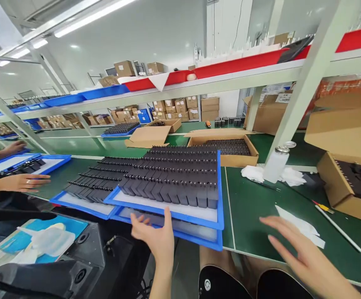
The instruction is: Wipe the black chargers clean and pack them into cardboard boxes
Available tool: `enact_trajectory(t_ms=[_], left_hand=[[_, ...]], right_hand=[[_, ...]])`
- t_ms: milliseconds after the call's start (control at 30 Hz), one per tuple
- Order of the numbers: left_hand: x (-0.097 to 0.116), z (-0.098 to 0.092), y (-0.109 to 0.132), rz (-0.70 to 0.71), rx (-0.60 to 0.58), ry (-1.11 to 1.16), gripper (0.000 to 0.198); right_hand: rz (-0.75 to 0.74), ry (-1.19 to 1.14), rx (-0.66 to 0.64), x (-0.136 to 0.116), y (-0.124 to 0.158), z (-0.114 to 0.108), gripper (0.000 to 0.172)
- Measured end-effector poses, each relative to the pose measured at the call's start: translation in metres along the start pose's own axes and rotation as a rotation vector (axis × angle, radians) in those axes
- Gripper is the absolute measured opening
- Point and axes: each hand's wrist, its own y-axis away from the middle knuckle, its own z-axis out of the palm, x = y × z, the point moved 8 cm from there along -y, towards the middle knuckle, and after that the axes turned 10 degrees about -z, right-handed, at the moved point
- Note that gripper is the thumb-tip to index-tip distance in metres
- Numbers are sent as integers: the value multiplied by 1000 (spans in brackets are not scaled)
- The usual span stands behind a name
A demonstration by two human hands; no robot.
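My left hand (155, 234) is open, fingers spread, just below the front edge of a stack of blue trays (219, 207) that overhangs the green table (255, 203). The top tray carries several rows of upright black parts (174, 178). My right hand (301, 253) is open too, fingers stretched out flat over the table's front edge, beside a white paper slip (301, 228). Neither hand holds anything.
Another blue tray of black parts (90, 187) lies to the left. A co-worker's hands (25, 182) rest at the left by more blue trays (56, 160). Behind stand an open carton of black parts (230, 147), a white bottle (275, 164), white wipes (252, 172), a cardboard box (348, 182) and a shelf post (298, 99).
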Motion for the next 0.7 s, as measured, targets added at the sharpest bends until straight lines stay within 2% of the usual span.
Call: enact_trajectory(t_ms=[33, 67, 133, 167, 233, 300, 400, 467, 533, 633, 700], left_hand=[[22, 0, 0, 127, -24, -43, 99], [47, 8, 2, 267, -108, -87, 93], [94, 41, 12, 554, -412, -179, 77], [112, 60, 20, 677, -582, -229, 77], [135, 94, 30, 850, -803, -326, 88], [141, 116, 32, 939, -923, -417, 94], [134, 122, 18, 980, -955, -523, 95], [127, 113, 2, 978, -904, -565, 98], [121, 102, -13, 979, -854, -590, 97], [112, 99, -25, 1019, -854, -617, 87], [106, 103, -26, 1058, -868, -628, 80]], right_hand=[[-9, -65, 34, -13, 18, -2, 41], [-4, -114, 58, -22, 33, -2, 43], [23, -172, 90, -31, 48, 1, 44], [39, -202, 98, -33, 49, 3, 43], [52, -264, 105, -35, 45, 6, 41], [43, -314, 78, -37, 41, 6, 43], [23, -375, 37, -39, 45, -4, 48], [15, -405, 56, -36, 45, -17, 49], [-22, -404, 105, -36, 30, -32, 47], [-149, -342, 106, -53, -30, -41, 49], [-242, -246, 41, -73, -84, -33, 56]])
